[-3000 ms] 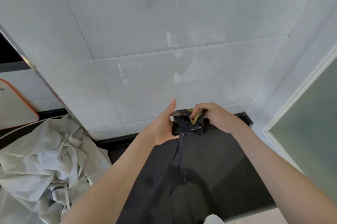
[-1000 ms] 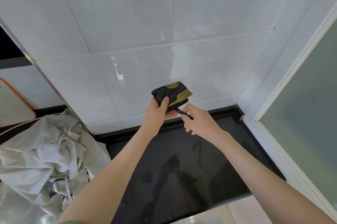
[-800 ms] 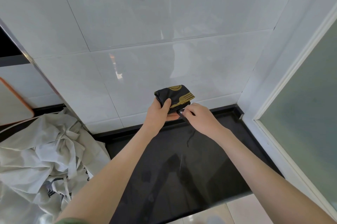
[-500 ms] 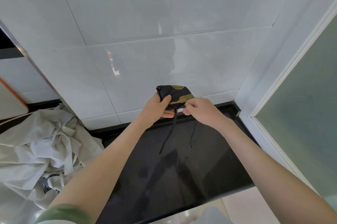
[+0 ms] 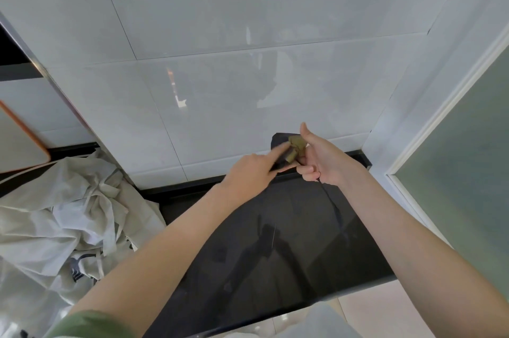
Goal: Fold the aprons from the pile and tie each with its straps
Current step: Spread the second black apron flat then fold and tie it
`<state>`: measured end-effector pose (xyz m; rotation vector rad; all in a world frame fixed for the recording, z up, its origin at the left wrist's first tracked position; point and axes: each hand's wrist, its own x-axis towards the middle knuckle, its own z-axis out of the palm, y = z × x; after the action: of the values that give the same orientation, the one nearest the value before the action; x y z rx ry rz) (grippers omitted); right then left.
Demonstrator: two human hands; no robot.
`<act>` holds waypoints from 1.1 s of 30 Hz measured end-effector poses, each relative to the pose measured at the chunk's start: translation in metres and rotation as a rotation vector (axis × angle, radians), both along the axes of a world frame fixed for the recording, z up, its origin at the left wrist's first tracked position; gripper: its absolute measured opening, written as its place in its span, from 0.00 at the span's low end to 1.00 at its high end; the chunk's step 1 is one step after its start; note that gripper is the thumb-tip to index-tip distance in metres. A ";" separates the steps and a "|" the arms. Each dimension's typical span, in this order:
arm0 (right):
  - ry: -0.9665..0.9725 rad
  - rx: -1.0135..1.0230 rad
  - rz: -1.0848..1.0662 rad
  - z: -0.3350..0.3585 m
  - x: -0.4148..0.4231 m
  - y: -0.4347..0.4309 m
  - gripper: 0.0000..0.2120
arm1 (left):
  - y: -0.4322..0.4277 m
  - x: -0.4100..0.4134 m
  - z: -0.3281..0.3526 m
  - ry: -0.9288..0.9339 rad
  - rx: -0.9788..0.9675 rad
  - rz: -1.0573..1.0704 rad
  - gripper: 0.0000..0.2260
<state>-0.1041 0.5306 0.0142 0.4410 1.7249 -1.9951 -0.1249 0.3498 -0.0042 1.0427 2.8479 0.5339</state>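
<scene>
A small folded black apron (image 5: 281, 140) with a gold print is held up in front of the tiled wall, above the black counter (image 5: 275, 260). My left hand (image 5: 252, 171) holds the bundle from the left, its index finger laid straight across the top. My right hand (image 5: 323, 162) is at the bundle's right end, thumb up and fingers curled. A thin black strap (image 5: 332, 204) trails down from under that fist to the counter. Most of the bundle is hidden by the two hands.
A crumpled pile of white aprons (image 5: 68, 216) lies on the counter to the left. An orange-rimmed board (image 5: 19, 139) leans at the far left. A white frame with frosted glass (image 5: 454, 158) closes off the right side.
My right hand has turned thumb-up and pulled the strap to the right of the bundle. My left index finger now lies across the bundle. The view has tilted slightly.
</scene>
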 end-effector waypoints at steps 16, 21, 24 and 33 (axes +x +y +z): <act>0.114 0.138 0.201 -0.029 -0.001 0.004 0.19 | 0.007 -0.003 -0.009 -1.286 0.871 0.432 0.34; 0.105 0.255 0.280 -0.035 0.000 0.000 0.19 | 0.026 -0.003 -0.023 -0.995 0.903 0.673 0.22; 0.120 0.302 0.312 -0.037 0.001 -0.006 0.25 | 0.022 -0.003 -0.033 -0.551 0.605 0.641 0.15; 0.076 0.199 0.217 -0.060 0.011 -0.001 0.11 | 0.008 -0.005 -0.051 -1.075 0.677 0.365 0.29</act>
<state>-0.0931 0.5299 -0.0457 0.2329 1.9379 -1.7161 -0.1303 0.3577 -0.0556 0.0871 1.8578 1.5585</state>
